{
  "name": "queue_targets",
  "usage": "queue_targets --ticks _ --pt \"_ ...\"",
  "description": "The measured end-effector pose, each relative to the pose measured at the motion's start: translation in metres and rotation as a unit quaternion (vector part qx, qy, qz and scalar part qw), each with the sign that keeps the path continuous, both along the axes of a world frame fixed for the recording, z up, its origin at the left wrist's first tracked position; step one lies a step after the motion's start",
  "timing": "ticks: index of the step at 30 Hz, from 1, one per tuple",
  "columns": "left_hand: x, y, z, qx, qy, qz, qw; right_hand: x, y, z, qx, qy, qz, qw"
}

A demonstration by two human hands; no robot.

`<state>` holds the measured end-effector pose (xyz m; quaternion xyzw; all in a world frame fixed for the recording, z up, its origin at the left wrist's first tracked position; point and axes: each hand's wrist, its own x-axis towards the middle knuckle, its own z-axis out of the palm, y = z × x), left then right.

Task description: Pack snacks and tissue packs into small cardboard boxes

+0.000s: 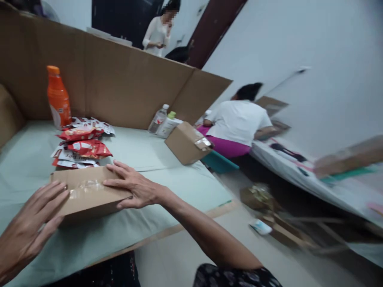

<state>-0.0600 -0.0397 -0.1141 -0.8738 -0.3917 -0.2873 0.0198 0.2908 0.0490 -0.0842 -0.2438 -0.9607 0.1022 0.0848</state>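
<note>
Cardboard box (pixel 92 199), clear tape (pixel 85 188) across its top, lies on the cloth-covered counter (pixel 136 145) near the left part of its near edge. Left hand (pixel 36 227) is laid against the box's left end; right hand (pixel 131 185) rests over the right end. Grip of each: fingers extended along the cardboard, not closed around it. Snack packets (pixel 89 149) are piled just beyond the box. An orange bottle (pixel 59 99) stands behind these, before a cardboard panel (pixel 125 81) along the far edge. Second cardboard box (pixel 185 145) sits tilted by the right edge, beside a green-capped bottle (pixel 169 126).
</note>
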Motion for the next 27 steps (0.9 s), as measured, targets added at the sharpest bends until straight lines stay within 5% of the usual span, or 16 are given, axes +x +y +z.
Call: queue_targets --ticks 4,8,11,15,21,24,27 --pt "-0.002 0.004 -0.006 -0.031 0.000 -0.008 1.000 0.009 0.000 -0.007 0.014 0.057 0.006 0.998" --pt "0.039 0.020 0.001 -0.002 0.032 -0.065 0.997 0.055 -0.027 -0.013 0.010 0.115 -0.038 0.993" --pt "0.103 0.053 0.011 0.008 0.041 -0.144 0.989 0.114 -0.057 -0.018 0.011 0.131 -0.128 0.983" --pt "0.229 0.108 0.028 -0.086 0.092 -0.266 0.956 0.206 -0.098 -0.029 0.034 0.126 -0.295 0.947" --pt "0.430 0.155 0.026 -0.127 0.120 -0.303 0.937 0.332 -0.126 -0.052 0.082 0.105 -0.530 0.838" --pt "0.478 0.149 0.007 -0.138 0.107 -0.274 0.946 0.380 -0.115 -0.059 0.097 0.108 -0.604 0.784" --pt "0.473 0.132 -0.021 -0.150 0.114 -0.280 0.941 0.412 -0.094 -0.063 0.105 0.103 -0.644 0.750"
